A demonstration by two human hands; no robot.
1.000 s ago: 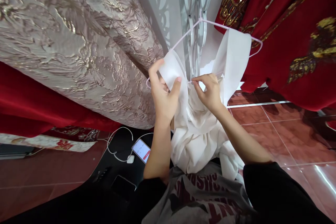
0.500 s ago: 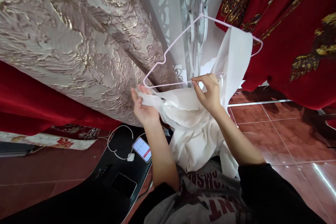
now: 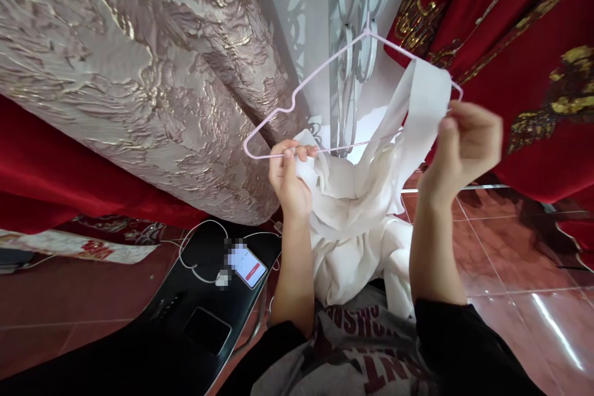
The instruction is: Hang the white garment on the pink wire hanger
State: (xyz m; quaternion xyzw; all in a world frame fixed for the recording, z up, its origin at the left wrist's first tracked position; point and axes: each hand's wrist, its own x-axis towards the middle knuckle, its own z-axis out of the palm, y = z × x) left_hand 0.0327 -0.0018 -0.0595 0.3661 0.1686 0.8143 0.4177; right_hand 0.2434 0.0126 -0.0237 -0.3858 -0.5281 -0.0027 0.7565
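A pale pink clothes hanger (image 3: 328, 64) hangs by its hook in front of me. White cloth (image 3: 429, 96) drapes over its right arm and falls in folds down to my lap. My left hand (image 3: 291, 180) is closed around the hanger's lower bar near the left corner, with an edge of the white cloth in its fingers. On the right, my right hand (image 3: 464, 148) is slightly blurred. Its thumb and fingers pinch together at the hanger's right end, right beside the cloth's edge; exactly what lies between the fingertips is partly hidden.
Behind the hanger stands a pale scrolled metal frame (image 3: 346, 68). Shiny embossed fabric (image 3: 153, 86) hangs left, red fabric with gold trim (image 3: 524, 62) right. A black seat (image 3: 167, 322) carries a lit phone (image 3: 250, 266), a dark phone (image 3: 207, 329) and a white cable (image 3: 182, 253).
My right hand has moved right from the middle of the lower bar to the hanger's right end. My left hand has shifted right and closed on the bar and cloth.
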